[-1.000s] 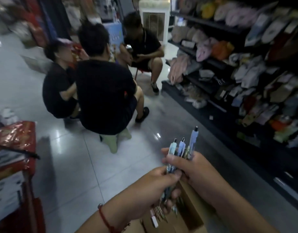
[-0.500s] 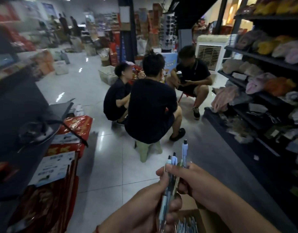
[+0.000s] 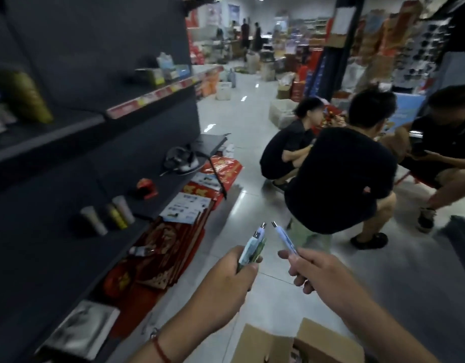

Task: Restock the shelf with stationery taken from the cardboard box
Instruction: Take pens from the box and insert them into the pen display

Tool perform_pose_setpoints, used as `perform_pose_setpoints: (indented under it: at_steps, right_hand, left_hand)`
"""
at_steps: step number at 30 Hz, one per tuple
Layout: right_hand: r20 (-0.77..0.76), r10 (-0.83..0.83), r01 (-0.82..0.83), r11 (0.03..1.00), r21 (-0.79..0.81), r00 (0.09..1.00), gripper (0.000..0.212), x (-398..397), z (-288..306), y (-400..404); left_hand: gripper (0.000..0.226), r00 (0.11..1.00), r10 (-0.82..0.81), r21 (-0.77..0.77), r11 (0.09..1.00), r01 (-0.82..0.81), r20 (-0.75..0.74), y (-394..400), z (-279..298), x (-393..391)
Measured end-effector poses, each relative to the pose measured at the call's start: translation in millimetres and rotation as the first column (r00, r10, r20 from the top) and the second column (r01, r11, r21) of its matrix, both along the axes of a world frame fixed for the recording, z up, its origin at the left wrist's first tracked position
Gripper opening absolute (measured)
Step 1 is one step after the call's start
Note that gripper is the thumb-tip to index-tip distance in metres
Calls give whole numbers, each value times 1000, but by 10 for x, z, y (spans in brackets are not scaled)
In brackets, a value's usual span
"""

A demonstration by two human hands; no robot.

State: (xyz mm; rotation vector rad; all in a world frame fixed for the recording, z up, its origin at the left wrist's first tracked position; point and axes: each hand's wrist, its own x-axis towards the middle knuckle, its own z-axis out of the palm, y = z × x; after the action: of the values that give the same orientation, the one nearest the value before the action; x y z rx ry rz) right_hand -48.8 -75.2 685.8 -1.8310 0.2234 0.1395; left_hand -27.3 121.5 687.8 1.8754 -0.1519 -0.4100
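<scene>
Two hands grip pens | cardboard box [image 3: 328, 339] cropped | shelf [image 3: 56, 132] blurred

no words or numbers clear enough to read, red and yellow price strips [image 3: 158, 96] on the shelf edge at 10 o'clock too blurry, white printed sheets [image 3: 185, 206] at 9 o'clock too small

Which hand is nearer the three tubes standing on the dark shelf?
Left. The left hand, gripping a bunch of pens, is closer to the tubes; the right hand, holding one pen, lies farther right, over the aisle.
</scene>
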Motion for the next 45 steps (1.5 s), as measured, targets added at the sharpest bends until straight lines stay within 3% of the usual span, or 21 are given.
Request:
perform_pose_setpoints:
  at_steps: [3, 7, 10, 13, 16, 20, 25, 33, 39, 45]
  right_hand:
    - [84, 118, -113, 991, -72, 989, 26, 97, 30, 387]
    - [147, 263, -229, 950, -214, 954, 22, 197, 86, 946]
    - [206, 329, -273, 927, -256, 922, 16, 288, 145, 1495]
    - [263, 361, -307, 925, -226, 895, 21, 356, 194, 2172]
    - [303, 407, -365, 912, -187, 861, 14, 446, 193, 2851]
    - [339, 476, -452, 879, -152, 812, 10, 586, 228, 3676]
    - [351, 582, -575, 807, -137, 734, 14, 737, 327, 4526]
    - [410, 672, -705, 703, -94, 616, 5, 1381, 491, 5639]
    - [470, 710, -813, 581, 30, 524, 8, 2008, 705, 6588]
    - [528, 773, -907, 420, -12, 351, 4, 2397, 1114, 7570]
  left_hand:
    - [27, 986, 20, 222, 973, -57, 165, 460, 20, -43]
    - [60, 976, 61, 311, 942, -126, 210, 1110, 98, -158]
    - [49, 951, 46, 450, 873, -187, 307, 1665, 137, -236]
    - [37, 905, -16, 640, 713, -288, 425, 2307, 194, -310]
    - [36, 853, -73, 719, 578, -386, 517, 3007, 254, -365]
    - [59, 784, -142, 729, 497, -471, 604, 3923, 298, -413]
    - [55, 749, -70, 678, 487, -551, 659, 4773, 400, -471]
    - [61, 688, 30, 640, 340, -689, 725, 5706, 508, -221]
    - [45, 637, 61, 623, 155, -766, 768, 6427, 692, 101]
    - [45, 581, 59, 583, -25, -812, 812, 7086, 954, 125]
